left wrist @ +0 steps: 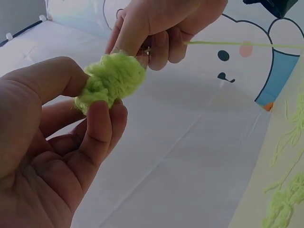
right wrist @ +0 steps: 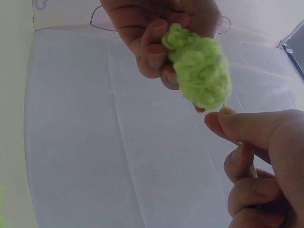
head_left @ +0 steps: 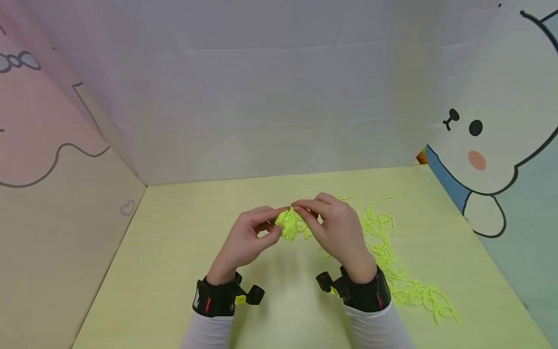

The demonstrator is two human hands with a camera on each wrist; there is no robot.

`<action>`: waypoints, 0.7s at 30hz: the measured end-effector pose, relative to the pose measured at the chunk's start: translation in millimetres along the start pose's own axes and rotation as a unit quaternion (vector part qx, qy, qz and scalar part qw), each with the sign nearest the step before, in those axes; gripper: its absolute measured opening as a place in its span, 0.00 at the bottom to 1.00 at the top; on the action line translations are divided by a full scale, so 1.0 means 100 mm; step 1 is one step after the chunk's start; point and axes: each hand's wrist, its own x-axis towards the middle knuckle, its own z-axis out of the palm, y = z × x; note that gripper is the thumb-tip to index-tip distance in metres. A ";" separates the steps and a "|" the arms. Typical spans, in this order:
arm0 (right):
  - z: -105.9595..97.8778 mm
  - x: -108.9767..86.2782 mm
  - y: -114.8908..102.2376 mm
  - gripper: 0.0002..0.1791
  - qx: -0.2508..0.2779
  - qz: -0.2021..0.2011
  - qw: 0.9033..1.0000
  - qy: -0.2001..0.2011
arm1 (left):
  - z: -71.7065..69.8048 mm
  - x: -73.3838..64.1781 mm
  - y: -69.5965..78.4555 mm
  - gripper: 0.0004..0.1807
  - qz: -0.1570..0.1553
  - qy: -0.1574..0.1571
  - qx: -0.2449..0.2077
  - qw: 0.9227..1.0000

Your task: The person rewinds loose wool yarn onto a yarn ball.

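Observation:
A small knitted or crocheted piece of yellow-green yarn, thick and lumpy, is up between both hands in the head view. My left hand pinches it between thumb and fingers; in the left wrist view the knitted piece bulges out past those fingertips. At its far edge my right hand has thumb and index finger pressed together on a thin strand of yarn at the piece. From the right hand's curled fingers a taut strand of yarn runs off to the right.
Loose tangled yarn of the same colour spreads over the pale table, right of and behind the right hand. White sheeting and printed side panels enclose the table. Both wrists wear black camera straps.

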 end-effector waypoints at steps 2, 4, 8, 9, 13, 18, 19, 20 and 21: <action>0.01 0.00 0.01 0.08 0.010 0.009 1.000 0.004 | 0.00 -0.01 0.01 0.22 0.012 -0.010 -0.009 1.000; 0.01 -0.01 0.01 0.08 0.021 0.016 1.000 -0.001 | -0.01 -0.01 0.02 0.24 0.021 -0.017 -0.023 0.999; 0.04 -0.02 0.02 0.08 0.040 0.029 0.998 -0.030 | -0.01 -0.03 0.03 0.27 0.026 -0.026 -0.056 0.998; 0.05 -0.02 0.02 0.08 0.043 0.033 0.998 -0.041 | -0.02 -0.03 0.03 0.28 0.026 -0.027 -0.065 0.997; 0.08 -0.04 0.01 0.09 0.038 0.040 0.996 -0.076 | -0.02 -0.04 0.04 0.28 0.015 -0.015 -0.110 0.994; 0.15 -0.03 -0.05 0.05 0.000 0.034 0.992 -0.120 | -0.02 -0.03 0.05 0.25 -0.017 0.041 -0.172 0.984; 0.17 -0.03 -0.06 0.03 -0.010 0.030 0.991 -0.131 | -0.02 -0.02 0.05 0.25 -0.023 0.059 -0.181 0.982; 0.18 -0.03 -0.07 0.03 -0.019 0.027 0.990 -0.141 | -0.02 -0.02 0.05 0.24 -0.028 0.078 -0.184 0.979; 0.19 -0.03 -0.09 0.03 -0.024 0.021 0.988 -0.151 | -0.02 -0.01 0.05 0.24 -0.031 0.098 -0.185 0.977</action>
